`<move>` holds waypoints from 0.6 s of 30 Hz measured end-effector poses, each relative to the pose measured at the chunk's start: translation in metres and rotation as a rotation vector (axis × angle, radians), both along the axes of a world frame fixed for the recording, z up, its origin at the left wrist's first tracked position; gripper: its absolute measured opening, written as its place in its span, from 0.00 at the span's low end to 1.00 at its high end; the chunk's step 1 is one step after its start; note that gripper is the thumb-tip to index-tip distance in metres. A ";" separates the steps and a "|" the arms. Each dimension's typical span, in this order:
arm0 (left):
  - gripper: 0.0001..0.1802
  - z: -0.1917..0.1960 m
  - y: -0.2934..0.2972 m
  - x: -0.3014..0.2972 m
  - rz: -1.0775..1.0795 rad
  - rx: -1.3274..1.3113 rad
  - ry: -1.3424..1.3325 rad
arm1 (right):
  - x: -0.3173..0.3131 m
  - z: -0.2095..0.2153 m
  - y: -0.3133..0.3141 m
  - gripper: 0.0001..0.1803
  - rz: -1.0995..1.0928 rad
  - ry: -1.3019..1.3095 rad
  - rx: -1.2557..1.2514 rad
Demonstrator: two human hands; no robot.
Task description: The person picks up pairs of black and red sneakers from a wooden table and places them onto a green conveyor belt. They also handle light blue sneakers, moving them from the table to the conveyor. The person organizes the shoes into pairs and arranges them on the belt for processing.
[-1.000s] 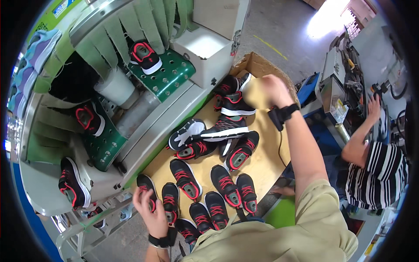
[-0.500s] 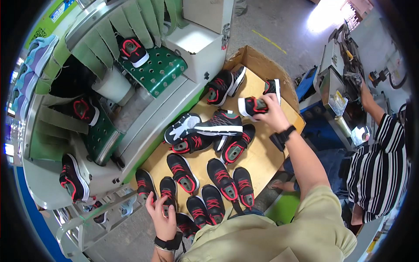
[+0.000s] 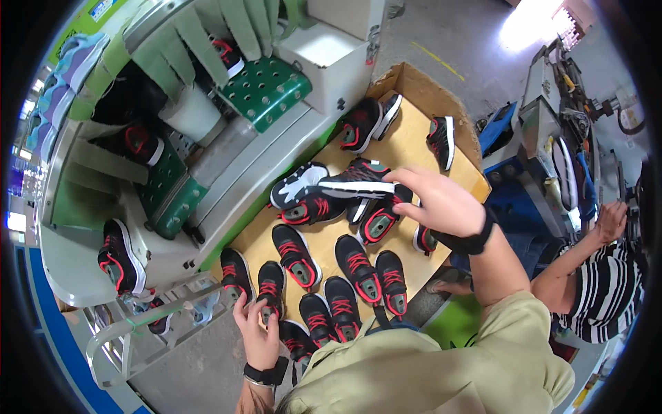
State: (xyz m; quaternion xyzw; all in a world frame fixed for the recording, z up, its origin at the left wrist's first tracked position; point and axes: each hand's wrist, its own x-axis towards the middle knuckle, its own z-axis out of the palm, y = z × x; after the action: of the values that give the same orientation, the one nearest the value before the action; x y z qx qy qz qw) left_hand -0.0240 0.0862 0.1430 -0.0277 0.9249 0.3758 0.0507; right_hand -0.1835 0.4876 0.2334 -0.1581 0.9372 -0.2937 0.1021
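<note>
The right hand [image 3: 441,201], grip spread, hovers over a black-and-red shoe [image 3: 355,181] at twelve o'clock on the tabletop [image 3: 407,141]; the left hand [image 3: 256,332], fingers curled, touches another shoe [image 3: 270,286] at seven.

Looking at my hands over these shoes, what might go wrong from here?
The right hand reaches over a loose pile of shoes lying across one another; pulling one may tumble the others. The left hand touches a shoe in the row at the cardboard tray's near edge, so a nudge might push it off.
</note>
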 end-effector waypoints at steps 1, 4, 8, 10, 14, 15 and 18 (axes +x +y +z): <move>0.20 0.002 -0.003 -0.001 0.009 -0.019 0.018 | 0.003 0.022 -0.016 0.23 0.153 -0.036 -0.152; 0.20 0.004 -0.010 -0.007 0.048 -0.019 0.018 | 0.016 0.053 -0.018 0.22 0.558 -0.363 -0.596; 0.19 -0.013 -0.032 0.009 0.098 -0.055 -0.013 | 0.040 0.047 0.033 0.11 -0.005 0.000 -0.760; 0.18 -0.015 -0.029 0.007 0.108 -0.070 -0.018 | 0.040 0.029 0.047 0.09 -0.520 0.137 -0.730; 0.18 -0.016 -0.015 0.001 0.069 -0.054 0.003 | 0.025 -0.066 0.092 0.11 -0.788 0.176 -0.520; 0.18 -0.016 -0.014 -0.001 0.050 -0.060 0.014 | 0.034 -0.095 0.102 0.12 -0.839 0.123 -0.474; 0.18 -0.017 -0.008 -0.005 0.017 -0.066 0.029 | 0.041 -0.145 0.089 0.17 -0.804 0.127 -0.506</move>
State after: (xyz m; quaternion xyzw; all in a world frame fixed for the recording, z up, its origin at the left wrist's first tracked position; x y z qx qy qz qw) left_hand -0.0293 0.0777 0.1262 -0.0317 0.9371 0.3459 0.0330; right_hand -0.1429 0.5768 0.0886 0.1794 0.8275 -0.5187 -0.1188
